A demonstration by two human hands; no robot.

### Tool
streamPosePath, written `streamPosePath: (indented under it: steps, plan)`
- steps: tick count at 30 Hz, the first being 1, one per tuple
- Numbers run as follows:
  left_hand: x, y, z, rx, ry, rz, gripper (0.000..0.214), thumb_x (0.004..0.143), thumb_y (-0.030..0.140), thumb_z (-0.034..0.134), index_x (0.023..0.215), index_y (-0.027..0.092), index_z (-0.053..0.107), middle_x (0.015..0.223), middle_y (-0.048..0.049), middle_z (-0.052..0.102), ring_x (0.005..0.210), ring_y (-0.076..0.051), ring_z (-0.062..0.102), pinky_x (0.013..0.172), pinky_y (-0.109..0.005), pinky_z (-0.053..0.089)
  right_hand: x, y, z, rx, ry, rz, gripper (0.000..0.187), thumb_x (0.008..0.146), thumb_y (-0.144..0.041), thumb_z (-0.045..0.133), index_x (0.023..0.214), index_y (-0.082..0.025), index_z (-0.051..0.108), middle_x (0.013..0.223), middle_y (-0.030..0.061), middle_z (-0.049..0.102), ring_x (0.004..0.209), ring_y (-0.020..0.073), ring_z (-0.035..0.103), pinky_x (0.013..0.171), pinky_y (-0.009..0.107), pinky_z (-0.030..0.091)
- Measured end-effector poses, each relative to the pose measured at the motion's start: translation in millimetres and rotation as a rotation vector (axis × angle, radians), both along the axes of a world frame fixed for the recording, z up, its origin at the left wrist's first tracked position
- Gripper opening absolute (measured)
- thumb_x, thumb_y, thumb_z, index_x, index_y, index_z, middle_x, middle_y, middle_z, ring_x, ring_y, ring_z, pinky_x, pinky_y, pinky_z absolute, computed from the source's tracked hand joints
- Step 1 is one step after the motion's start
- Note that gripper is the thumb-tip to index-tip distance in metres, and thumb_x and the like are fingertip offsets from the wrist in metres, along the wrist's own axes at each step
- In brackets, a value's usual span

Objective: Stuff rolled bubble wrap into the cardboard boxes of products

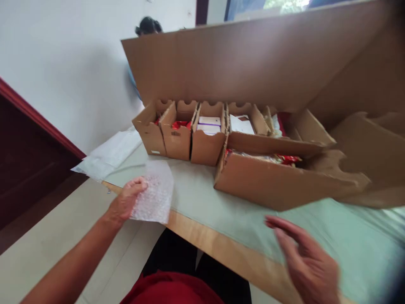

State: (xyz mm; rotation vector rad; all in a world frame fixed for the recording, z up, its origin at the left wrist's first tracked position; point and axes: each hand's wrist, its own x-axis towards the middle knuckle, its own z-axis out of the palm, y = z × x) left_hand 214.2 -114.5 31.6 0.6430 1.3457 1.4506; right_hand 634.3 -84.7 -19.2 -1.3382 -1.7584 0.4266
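Note:
My left hand [126, 197] pinches a clear bubble wrap bag [155, 194] by its left side, above the table's front edge. The bag hangs flat and looks like it has nothing in it. On the right, my right hand [308, 257] hovers over the table, thumb and fingers apart, with nothing in it; it is slightly blurred. The nearest thing to it is a long cardboard bin [268, 179], which lies sideways and holds several packets in red and other colours.
Behind stand several cardboard bins [207, 145] with red packets and white boxes [209, 122]. A tall cardboard panel [221, 63] rises behind them. Clear plastic bags [109, 152] lie at the left end of the green-covered table [196, 190]. Past the panel, a person's head [148, 26] shows.

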Motion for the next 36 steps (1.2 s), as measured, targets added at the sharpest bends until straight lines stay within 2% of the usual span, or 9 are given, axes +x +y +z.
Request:
streamPosePath:
  steps: [2, 5, 10, 14, 19, 23, 27, 32, 36]
  plan:
    - [49, -5, -20.3, 0.005, -0.003, -0.064, 0.039, 0.059, 0.039, 0.09, 0.064, 0.02, 0.056, 0.061, 0.0036, 0.058, 0.054, -0.013, 0.055, 0.054, -0.024, 0.046, -36, -21, 10.5, -0.039, 0.069, 0.237, 0.02, 0.096, -0.033, 0.062, 0.111, -0.027, 0.074, 0.112, 0.0059, 0.079, 0.1, 0.0239, 0.075, 0.086, 0.035, 0.061]
    - [114, -14, -40.5, 0.004, 0.042, -0.213, 0.036, 0.065, 0.042, 0.089, 0.064, 0.019, 0.06, 0.09, -0.004, 0.071, 0.085, -0.019, 0.067, 0.07, -0.025, 0.052, -73, -35, 19.7, -0.183, 0.196, 0.385, 0.031, 0.094, -0.035, 0.066, 0.122, -0.024, 0.071, 0.125, 0.0084, 0.075, 0.11, 0.0245, 0.072, 0.096, 0.038, 0.059]
    - [166, -22, -43.9, 0.089, 0.18, -0.516, 0.036, 0.089, 0.053, 0.068, 0.074, 0.021, 0.071, 0.137, -0.0115, 0.062, 0.127, -0.031, 0.06, 0.097, -0.037, 0.053, -75, -35, 12.2, -0.416, 0.436, 0.302, 0.04, 0.093, -0.046, 0.067, 0.124, -0.021, 0.07, 0.115, 0.0089, 0.076, 0.102, 0.0245, 0.071, 0.093, 0.038, 0.057]
    - [174, -17, -42.6, 0.028, 0.129, -0.501, 0.037, 0.082, 0.056, 0.076, 0.081, 0.02, 0.067, 0.124, -0.0115, 0.065, 0.107, -0.027, 0.068, 0.083, -0.035, 0.06, -67, -35, 1.2, -0.491, 0.572, 0.21, 0.027, 0.099, -0.043, 0.06, 0.103, -0.021, 0.076, 0.09, 0.0045, 0.075, 0.079, 0.0188, 0.068, 0.073, 0.03, 0.054]
    - [179, -11, -37.7, -0.04, 0.065, -0.406, 0.061, 0.065, 0.055, 0.088, 0.106, 0.024, 0.055, 0.093, -0.0031, 0.065, 0.079, -0.02, 0.067, 0.052, -0.025, 0.054, -69, -35, 8.4, -0.441, 0.576, 0.42, 0.029, 0.104, -0.039, 0.055, 0.101, -0.023, 0.079, 0.102, 0.0054, 0.074, 0.097, 0.0194, 0.068, 0.089, 0.032, 0.053]
    - [177, -12, -35.4, -0.074, 0.169, -0.419, 0.044, 0.07, 0.05, 0.085, 0.093, 0.023, 0.059, 0.079, -0.0002, 0.065, 0.067, -0.017, 0.063, 0.059, -0.027, 0.054, -71, -32, 13.6, -0.531, 0.553, 0.549, 0.035, 0.105, -0.042, 0.054, 0.092, -0.022, 0.079, 0.1, 0.0057, 0.073, 0.093, 0.0192, 0.067, 0.085, 0.031, 0.053]
    - [170, -15, -41.4, -0.082, 0.0, -0.388, 0.037, 0.071, 0.039, 0.085, 0.097, 0.022, 0.066, 0.085, -0.0012, 0.07, 0.079, -0.019, 0.069, 0.07, -0.029, 0.057, -61, -28, 17.5, -0.658, 0.587, 0.451, 0.035, 0.102, -0.046, 0.058, 0.09, -0.02, 0.077, 0.085, 0.0037, 0.073, 0.079, 0.0185, 0.067, 0.075, 0.03, 0.054]
    - [161, -24, -41.9, -0.235, -0.231, -0.307, 0.035, 0.062, 0.036, 0.091, 0.08, 0.021, 0.066, 0.076, 0.0, 0.068, 0.078, -0.022, 0.073, 0.061, -0.028, 0.058, -13, -5, 44.2, -0.515, 0.255, 0.405, 0.034, 0.101, -0.042, 0.057, 0.079, -0.021, 0.07, 0.077, 0.0017, 0.072, 0.075, 0.0168, 0.067, 0.076, 0.028, 0.052]
    - [171, -46, -49.8, -0.348, -0.302, -0.449, 0.033, 0.065, 0.042, 0.091, 0.079, 0.021, 0.069, 0.085, -0.0057, 0.075, 0.092, -0.026, 0.074, 0.065, -0.03, 0.06, 21, 38, 60.3, -0.437, -0.069, 0.349, 0.031, 0.098, -0.038, 0.057, 0.077, -0.021, 0.07, 0.07, -0.0007, 0.07, 0.067, 0.0157, 0.064, 0.068, 0.027, 0.048]
